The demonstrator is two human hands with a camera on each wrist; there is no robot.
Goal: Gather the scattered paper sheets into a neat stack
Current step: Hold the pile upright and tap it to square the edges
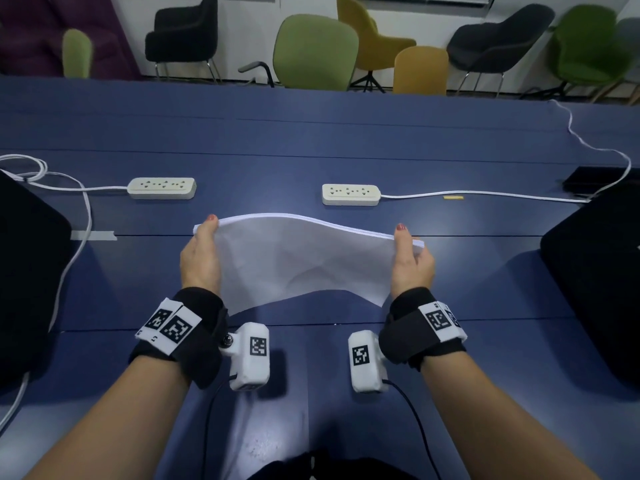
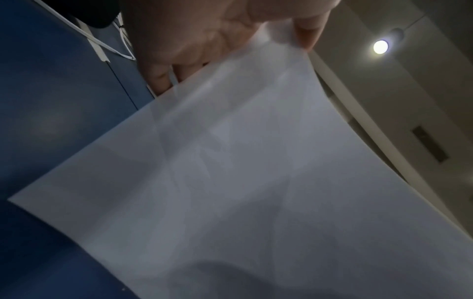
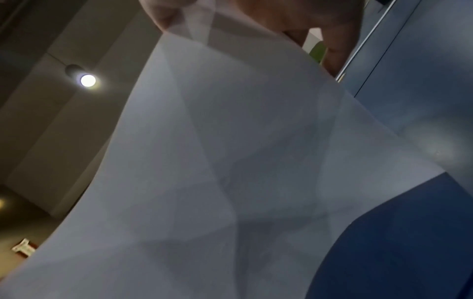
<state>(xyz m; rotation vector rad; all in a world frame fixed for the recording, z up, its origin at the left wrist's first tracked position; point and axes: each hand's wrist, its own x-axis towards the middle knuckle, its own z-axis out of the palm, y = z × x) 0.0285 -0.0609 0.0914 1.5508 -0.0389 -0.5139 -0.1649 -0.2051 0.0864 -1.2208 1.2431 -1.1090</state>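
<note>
Hands [image 1: 308,258] pinch paper sheets [image 1: 304,258] (edges bowed) above table [image 1: 346,140].

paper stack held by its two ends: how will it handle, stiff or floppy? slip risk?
Likely floppy: the paper stack, pinched by the left hand and right hand, waves along its top edge and bows between them. Probably light, since thumb and fingers alone hold it up. Sheets may slide apart: separate edges show at the right corner, and overlapping layers show through in both wrist views.
</note>
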